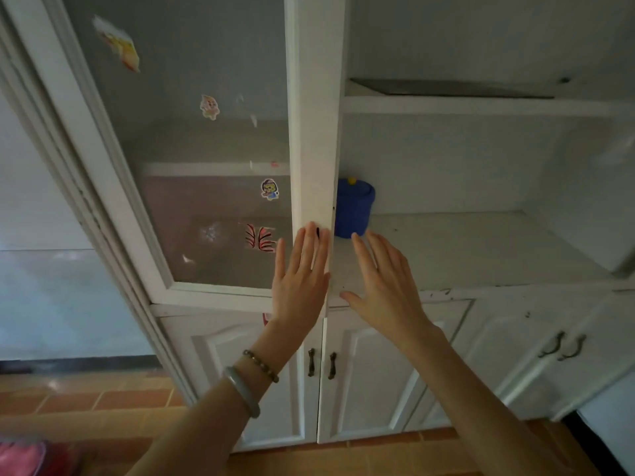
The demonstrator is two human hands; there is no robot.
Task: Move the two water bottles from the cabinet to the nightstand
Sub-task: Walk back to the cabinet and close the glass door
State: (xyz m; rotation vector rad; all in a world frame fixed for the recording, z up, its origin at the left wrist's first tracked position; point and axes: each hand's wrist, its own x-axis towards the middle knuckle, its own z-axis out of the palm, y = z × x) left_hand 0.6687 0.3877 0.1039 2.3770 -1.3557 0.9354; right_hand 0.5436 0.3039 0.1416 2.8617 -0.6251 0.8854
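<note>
A white cabinet (pixel 481 106) fills the view. Its glass door (pixel 316 132) with stickers stands on the left, and the shelves to the right of it are open. My left hand (pixel 300 280) lies flat with fingers spread on the door's white frame near its lower edge. My right hand (pixel 385 286) is open beside it, fingers spread, over the front of the lower shelf (pixel 481 249). A blue container (pixel 355 207) with a yellow knob sits on that shelf, partly hidden behind the door frame. No water bottles show in this view.
Below the shelf are white lower doors with dark handles (pixel 321 364) and a second pair of handles (pixel 563 345) to the right. A dark flat object (pixel 446 88) lies on the upper shelf. Orange floor tiles (pixel 86 403) and something pink (pixel 24 455) lie at the lower left.
</note>
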